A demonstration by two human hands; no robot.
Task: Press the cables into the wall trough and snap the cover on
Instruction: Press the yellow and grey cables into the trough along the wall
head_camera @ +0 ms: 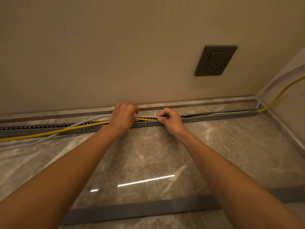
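A grey slotted cable trough [214, 117] runs along the foot of the wall on the marble floor. A yellow cable [54, 132] and a white cable [92, 119] lie inside it on the right and spill out over its front edge to the left. My left hand [123, 117] grips both cables over the trough's middle. My right hand [170, 120] pinches the white cable just to the right. The long grey cover strip [148, 208] lies flat on the floor near me, partly hidden by my forearms.
A dark wall socket [215, 61] sits on the beige wall at upper right. Both cables climb out of the trough at the right corner [264, 106] along the side wall. A marble skirting ledge [198, 104] runs behind the trough.
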